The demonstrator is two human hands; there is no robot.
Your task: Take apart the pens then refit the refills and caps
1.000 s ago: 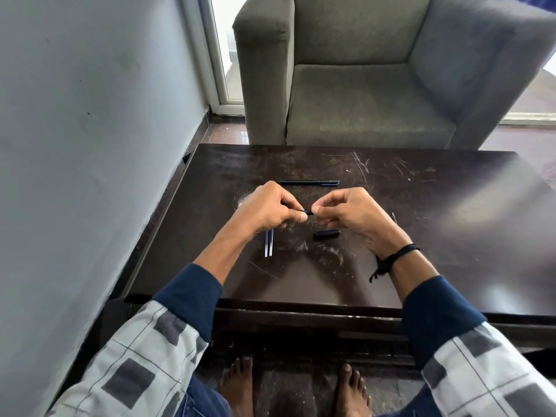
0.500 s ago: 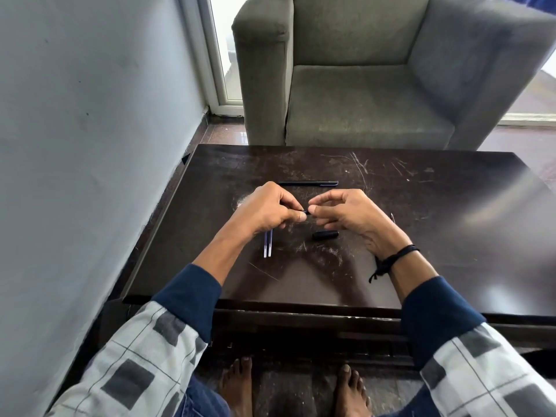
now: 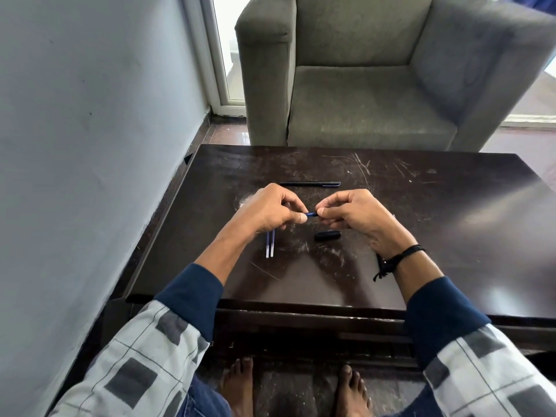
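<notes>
Dark scratched wooden bench (image 3: 451, 236) stands against a grey wall (image 3: 90, 145), with a grey upholstered armchair (image 3: 361, 100) directly beyond its far edge. Tiled floor shows between the wall and the armchair.

Both hands are raised just above the middle of the bench, facing each other.
- Left hand (image 3: 267, 212): fingers (image 3: 301, 217) curled, thumb and forefinger pinching the left end of a short blue pen part (image 3: 312, 214).
- Right hand (image 3: 358, 215): fingers (image 3: 323, 212) curled, thumb and forefinger pinching the right end of the same part. A black cord wristband (image 3: 400, 260) sits on this wrist.

Only a short blue section of the part shows between the two sets of fingertips; the rest is hidden, and its full length cannot be told.

Items lying on the bench:
- One assembled dark pen (image 3: 310, 184), lying crosswise just beyond the hands, blue end to the right. Any marking on it is too small to read.
- Two clear refills (image 3: 270, 243) with blue ink, side by side and touching, pointing toward the person, partly under the left hand.
- One black cap (image 3: 328, 235), lying crosswise just below the right hand, apart from the refills.

Sleeves are navy at the cuff with a grey checked layer above. Bare feet (image 3: 240, 386) rest on the floor below the near edge of the bench.
</notes>
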